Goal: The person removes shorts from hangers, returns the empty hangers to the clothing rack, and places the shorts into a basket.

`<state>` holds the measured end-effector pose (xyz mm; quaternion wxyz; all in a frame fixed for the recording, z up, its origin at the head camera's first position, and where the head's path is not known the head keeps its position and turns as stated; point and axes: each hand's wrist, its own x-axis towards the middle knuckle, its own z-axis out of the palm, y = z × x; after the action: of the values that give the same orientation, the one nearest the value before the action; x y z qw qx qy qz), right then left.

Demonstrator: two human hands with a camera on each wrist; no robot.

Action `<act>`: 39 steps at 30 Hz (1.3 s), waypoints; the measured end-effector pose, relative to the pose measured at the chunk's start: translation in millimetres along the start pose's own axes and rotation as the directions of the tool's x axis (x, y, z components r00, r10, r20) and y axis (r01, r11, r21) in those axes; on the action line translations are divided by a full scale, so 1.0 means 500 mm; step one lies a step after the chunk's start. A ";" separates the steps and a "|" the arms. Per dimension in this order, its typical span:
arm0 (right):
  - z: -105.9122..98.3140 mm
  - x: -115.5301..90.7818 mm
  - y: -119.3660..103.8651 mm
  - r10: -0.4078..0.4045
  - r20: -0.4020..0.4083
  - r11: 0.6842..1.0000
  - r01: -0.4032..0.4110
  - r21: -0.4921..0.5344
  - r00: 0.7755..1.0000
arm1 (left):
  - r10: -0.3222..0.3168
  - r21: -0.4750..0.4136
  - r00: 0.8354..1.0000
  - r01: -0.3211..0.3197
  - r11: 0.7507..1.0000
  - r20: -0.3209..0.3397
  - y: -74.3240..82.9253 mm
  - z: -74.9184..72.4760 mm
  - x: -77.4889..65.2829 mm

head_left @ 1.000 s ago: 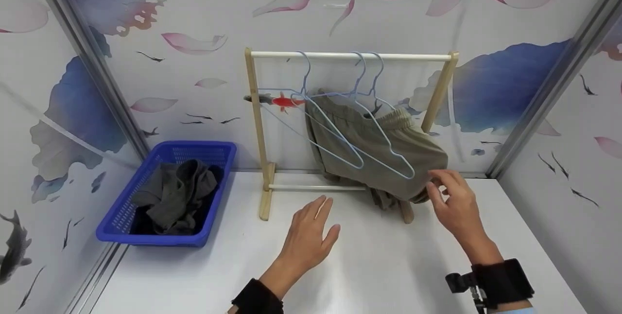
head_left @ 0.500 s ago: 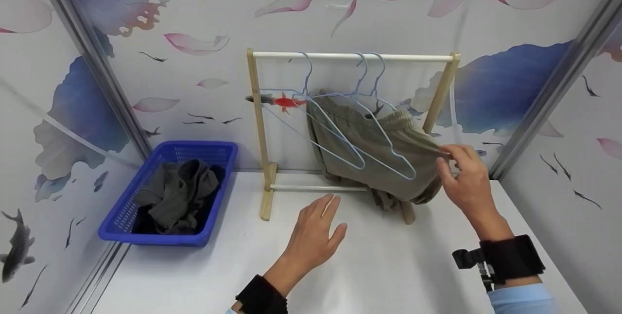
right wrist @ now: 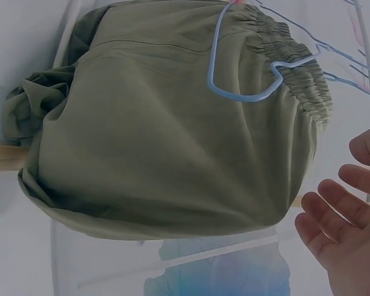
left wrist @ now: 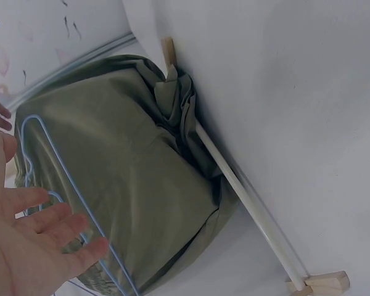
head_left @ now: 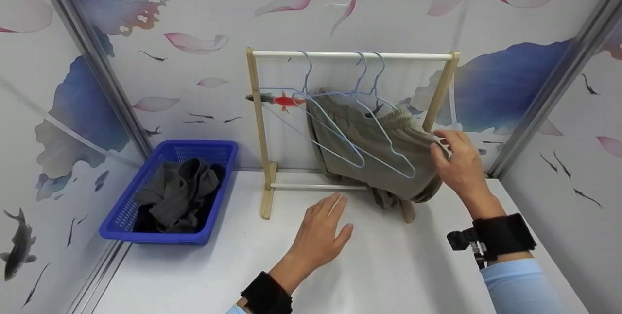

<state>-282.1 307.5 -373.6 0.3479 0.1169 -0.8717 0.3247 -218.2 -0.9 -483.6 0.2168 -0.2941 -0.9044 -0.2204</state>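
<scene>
Olive-green shorts (head_left: 425,178) with an elastic waistband hang tilted on the small rack, bunched at the lower back. Several thin blue wire hangers hook over the rack's bar; one hanger (right wrist: 240,97) lies across the front of the shorts in the right wrist view. My right hand (head_left: 459,165) is at the upper right edge of the shorts, fingers loosely bent; the right wrist view shows this hand (right wrist: 351,228) beside the cloth, holding nothing. My left hand (head_left: 318,234) hovers over the table below the rack, fingers fairly straight, nothing in it.
The rack has wooden legs (head_left: 259,124) and a white top bar (head_left: 418,56). A blue plastic basket (head_left: 109,229) on the left holds crumpled dark grey and black clothes (head_left: 175,197). White walls with printed flowers and fish enclose the white table (head_left: 379,275).
Half a second ago my right fingers drew the shorts' edge outward; now they have moved slightly up and left, and that edge has slackened. My left hand has drifted slightly right.
</scene>
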 end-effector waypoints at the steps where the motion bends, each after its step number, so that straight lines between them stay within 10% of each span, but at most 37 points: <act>1: 0.003 0.002 0.002 0.006 0.003 1.000 -0.006 0.002 1.000 | -0.003 -0.003 1.000 0.003 1.000 0.009 0.001 0.000 0.001; 23: 0.041 0.015 0.025 0.176 0.239 0.984 -0.164 -0.069 0.955 | 0.018 0.005 0.998 -0.019 1.000 0.066 0.008 0.026 0.008; 39: 0.051 0.028 0.015 0.114 0.193 0.989 -0.094 -0.111 0.975 | 0.000 0.000 0.997 0.000 1.000 0.082 0.008 0.032 0.010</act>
<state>-309.1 296.8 -381.4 0.2472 0.0849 -0.9223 0.2846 -223.3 12.8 -492.9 0.1796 -0.3028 -0.9125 -0.2082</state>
